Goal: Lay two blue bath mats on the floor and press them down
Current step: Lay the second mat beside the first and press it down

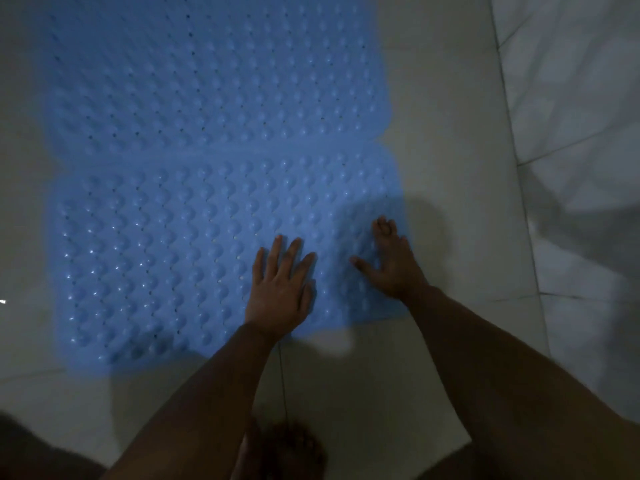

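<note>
Two blue bath mats with raised bumps and small holes lie flat on the tiled floor, edge to edge. The far mat (207,74) fills the upper left; the near mat (156,258) lies below it. My left hand (282,289) presses flat on the near mat's right part, fingers straight and spread. My right hand (389,261) presses on the same mat close to its right edge, thumb out to the left.
Pale floor tiles (450,168) surround the mats. A marbled tiled wall (571,98) rises at the right. My bare foot (291,448) stands on the floor below the near mat. The light is dim.
</note>
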### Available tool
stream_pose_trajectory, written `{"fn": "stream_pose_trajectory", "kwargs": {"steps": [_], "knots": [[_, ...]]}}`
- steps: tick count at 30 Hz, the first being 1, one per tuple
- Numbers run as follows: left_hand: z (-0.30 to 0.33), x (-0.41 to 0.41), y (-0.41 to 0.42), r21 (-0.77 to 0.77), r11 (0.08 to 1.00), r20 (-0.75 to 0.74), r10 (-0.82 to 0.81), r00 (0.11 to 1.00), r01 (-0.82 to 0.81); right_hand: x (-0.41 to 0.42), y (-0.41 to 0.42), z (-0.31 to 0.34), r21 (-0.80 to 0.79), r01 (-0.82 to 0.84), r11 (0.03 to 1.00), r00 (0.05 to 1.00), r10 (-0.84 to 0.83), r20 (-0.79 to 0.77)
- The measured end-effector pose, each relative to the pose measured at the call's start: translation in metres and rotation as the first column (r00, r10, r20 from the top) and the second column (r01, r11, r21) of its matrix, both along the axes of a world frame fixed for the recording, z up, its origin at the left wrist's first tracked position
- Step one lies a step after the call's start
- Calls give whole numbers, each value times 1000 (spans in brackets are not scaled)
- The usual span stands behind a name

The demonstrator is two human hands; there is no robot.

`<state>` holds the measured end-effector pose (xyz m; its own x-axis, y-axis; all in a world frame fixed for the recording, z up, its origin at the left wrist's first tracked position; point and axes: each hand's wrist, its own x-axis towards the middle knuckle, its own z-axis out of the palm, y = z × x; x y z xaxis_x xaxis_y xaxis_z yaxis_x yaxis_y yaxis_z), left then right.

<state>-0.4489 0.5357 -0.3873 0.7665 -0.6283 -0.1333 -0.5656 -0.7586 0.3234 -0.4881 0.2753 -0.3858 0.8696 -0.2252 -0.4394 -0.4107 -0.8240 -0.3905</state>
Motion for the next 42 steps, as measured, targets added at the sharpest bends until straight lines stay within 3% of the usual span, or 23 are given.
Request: {"fn": "stream_pose_trajectory", "kwargs": {"steps": [3,8,12,17,21,23,25,28,31,36,42], "knots": [[-16,-21,-8,24,994,-16,-110,994,110,7,-3,15,-150,1,989,980,28,195],[-34,-25,-19,69,993,52,-96,994,92,9,21,2,-247,9,969,929,82,360],[-35,-32,-16,55,993,-15,-105,994,106,2,43,-10,-291,-22,956,939,120,323],[-32,-25,-19,45,993,-87,-104,991,109,3,54,-13,-210,-73,975,949,133,285],[-19,-11,1,-124,989,-173,-103,980,82,-9,92,-3,-137,-118,984,953,151,262],[-14,2,31,-162,982,-145,71,987,-94,-16,123,-6,-128,-200,971,941,227,249],[-4,9,70,-91,953,-103,281,954,-290,-17,161,-12,-128,-291,948,926,313,212],[-2,11,116,0,927,-21,374,927,-374,-16,211,-18,-177,-326,929,929,350,124],[-6,8,139,27,918,-1,396,918,-396,-18,226,-19,-267,-255,929,952,290,101],[-13,4,160,-15,909,25,416,909,-416,-17,227,-32,-285,-252,925,948,295,118],[-10,5,171,59,965,19,255,967,-256,-13,231,-21,-227,-243,943,959,270,92]]}}
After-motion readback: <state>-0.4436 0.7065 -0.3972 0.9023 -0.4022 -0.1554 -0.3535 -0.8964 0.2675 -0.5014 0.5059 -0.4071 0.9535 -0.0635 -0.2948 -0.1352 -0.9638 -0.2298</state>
